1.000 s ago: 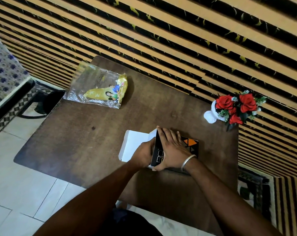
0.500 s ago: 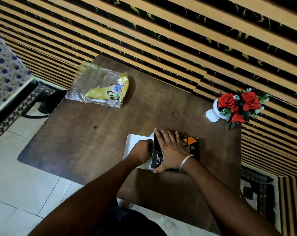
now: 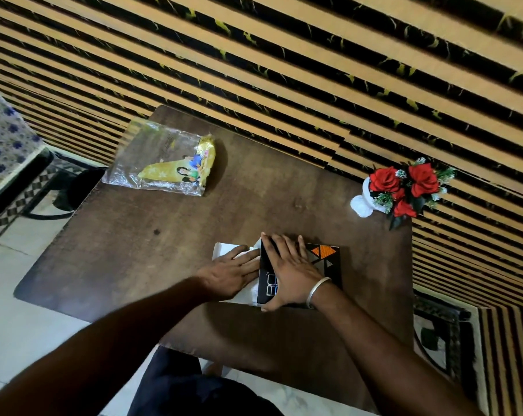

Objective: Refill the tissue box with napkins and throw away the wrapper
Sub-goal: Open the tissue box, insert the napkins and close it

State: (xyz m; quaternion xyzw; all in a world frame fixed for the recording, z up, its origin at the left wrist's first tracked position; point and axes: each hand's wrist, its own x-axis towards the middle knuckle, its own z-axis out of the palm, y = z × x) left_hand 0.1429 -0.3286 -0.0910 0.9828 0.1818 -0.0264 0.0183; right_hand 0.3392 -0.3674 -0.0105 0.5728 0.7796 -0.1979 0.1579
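A dark wood counter (image 3: 140,259) stands against a wall of tan and black stripes, over pale floor tiles. The black tissue box (image 3: 326,265) lies near its front edge under the right hand (image 3: 290,268), fingers spread flat; the left hand (image 3: 230,274), fingers together, presses white napkins (image 3: 224,250) at its open end. The empty wrapper (image 3: 161,163) lies at the far left corner, red flowers (image 3: 404,187) at the right.

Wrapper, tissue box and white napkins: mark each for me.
wrapper (image 3: 164,162): head view, on its clear plastic middle.
tissue box (image 3: 327,259): head view, on its patterned top right of the right hand.
napkins (image 3: 224,250): head view, on the white corner left of the box.
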